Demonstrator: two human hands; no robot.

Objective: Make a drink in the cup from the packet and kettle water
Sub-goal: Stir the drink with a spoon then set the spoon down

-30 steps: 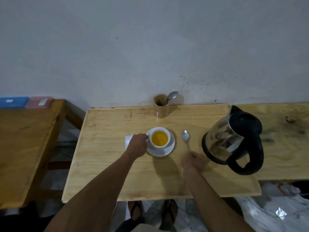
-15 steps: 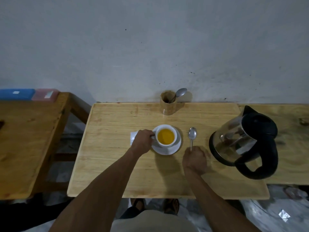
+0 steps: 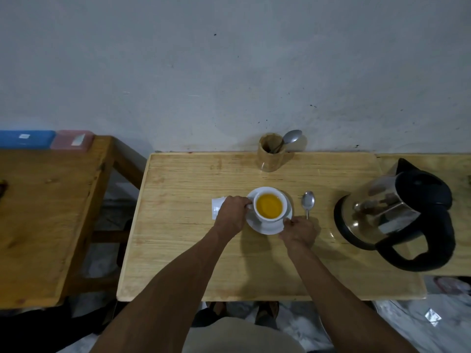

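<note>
A white cup full of orange drink stands on a white saucer in the middle of the wooden table. My left hand grips the cup's handle on its left side. My right hand pinches the saucer's right front rim. A metal spoon lies on the table just right of the saucer, its handle end beside my right hand. The white packet lies partly under my left hand. The steel kettle with its black handle stands at the right.
A wooden holder with a second spoon stands at the table's back edge by the wall. Another wooden table sits to the left, with a blue box and a pink box at its back.
My right hand let go of the spoon's handle and moved left onto the saucer's rim. The spoon stays on the table. My left hand stays on the cup's handle.
</note>
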